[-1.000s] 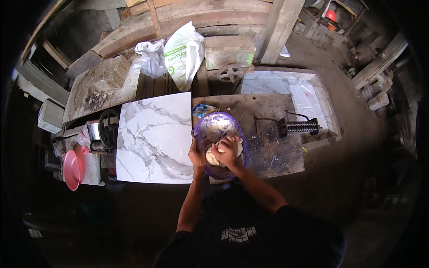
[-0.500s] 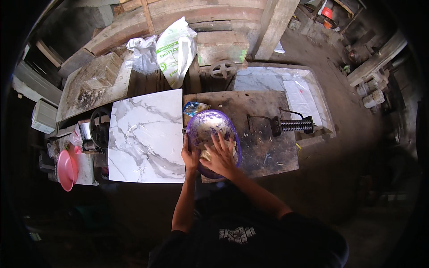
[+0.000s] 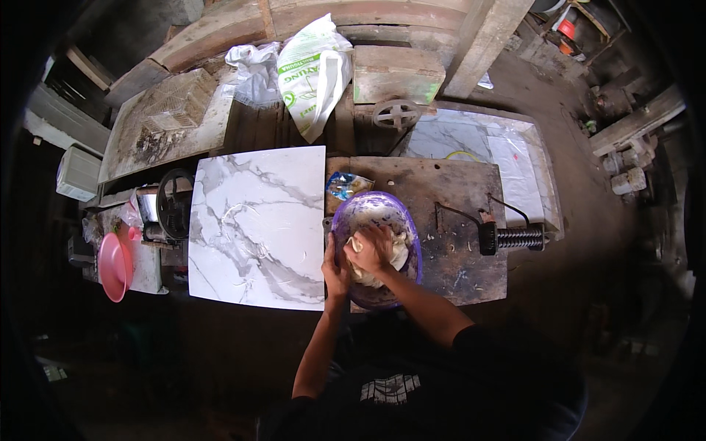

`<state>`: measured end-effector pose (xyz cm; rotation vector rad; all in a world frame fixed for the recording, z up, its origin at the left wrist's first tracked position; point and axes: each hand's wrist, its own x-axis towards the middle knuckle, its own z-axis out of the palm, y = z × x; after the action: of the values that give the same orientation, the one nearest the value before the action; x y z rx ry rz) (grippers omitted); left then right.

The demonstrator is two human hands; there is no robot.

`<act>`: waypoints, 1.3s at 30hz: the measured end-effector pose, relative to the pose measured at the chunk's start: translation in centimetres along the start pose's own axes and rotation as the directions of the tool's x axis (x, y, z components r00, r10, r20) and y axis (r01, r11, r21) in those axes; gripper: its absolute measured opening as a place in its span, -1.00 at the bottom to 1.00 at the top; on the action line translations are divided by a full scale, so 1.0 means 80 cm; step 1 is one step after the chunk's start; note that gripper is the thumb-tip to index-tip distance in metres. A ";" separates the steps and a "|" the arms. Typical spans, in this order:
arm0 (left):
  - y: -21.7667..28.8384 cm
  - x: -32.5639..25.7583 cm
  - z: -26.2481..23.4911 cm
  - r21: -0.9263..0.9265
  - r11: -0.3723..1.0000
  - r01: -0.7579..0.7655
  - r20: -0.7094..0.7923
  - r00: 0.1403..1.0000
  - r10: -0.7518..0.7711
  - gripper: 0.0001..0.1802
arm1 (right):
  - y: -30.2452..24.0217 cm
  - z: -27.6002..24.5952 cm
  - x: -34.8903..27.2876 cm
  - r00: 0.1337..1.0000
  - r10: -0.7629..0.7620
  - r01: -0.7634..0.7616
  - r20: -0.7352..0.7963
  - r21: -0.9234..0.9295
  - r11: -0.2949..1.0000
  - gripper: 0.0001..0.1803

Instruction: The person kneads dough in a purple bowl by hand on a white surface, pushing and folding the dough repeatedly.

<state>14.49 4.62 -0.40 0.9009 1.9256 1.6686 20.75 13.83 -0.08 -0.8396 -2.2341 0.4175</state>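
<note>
Right hand (image 3: 373, 248) now curled on dough (image 3: 399, 253)

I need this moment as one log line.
left hand: holding purple basin; right hand: curled on dough inside; blue packet: beyond basin

Fisheye head cam faces down twd. bowl (image 3: 379, 211) fr. above.

On the near left part of the board (image 3: 465, 268) sits the basin (image 3: 379, 203), with the dough (image 3: 399, 253) in it under the right hand (image 3: 372, 248) and the left hand (image 3: 337, 273) at its left rim. The slab (image 3: 257, 228) lies to the left, the bowl (image 3: 116, 267) farther left, and the roller (image 3: 521, 238) at the board's right edge. Just beyond the basin is a packet (image 3: 347, 185); farther off, a sack (image 3: 315, 79) lies left of a box (image 3: 398, 75).
</note>
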 end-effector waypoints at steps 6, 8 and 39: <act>-0.031 0.024 0.008 0.076 0.994 -0.075 -0.060 0.995 0.080 -0.53 | 0.016 0.031 0.027 0.985 0.107 -0.092 -0.136 0.114 0.989 -0.76; -0.021 0.033 0.014 0.095 0.987 -0.129 -0.063 0.989 0.136 -0.51 | 0.027 0.033 0.024 0.951 0.241 -0.209 -0.194 0.174 0.962 -0.79; 0.006 0.004 0.019 -0.171 0.974 0.149 -0.021 0.988 -0.155 -0.55 | -0.012 -0.053 -0.037 0.967 0.059 -0.001 0.247 -0.227 0.974 -0.47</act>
<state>15.38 5.93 -0.18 0.6475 1.7936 1.7355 24.96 11.35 1.93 -0.9856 -2.5423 0.3017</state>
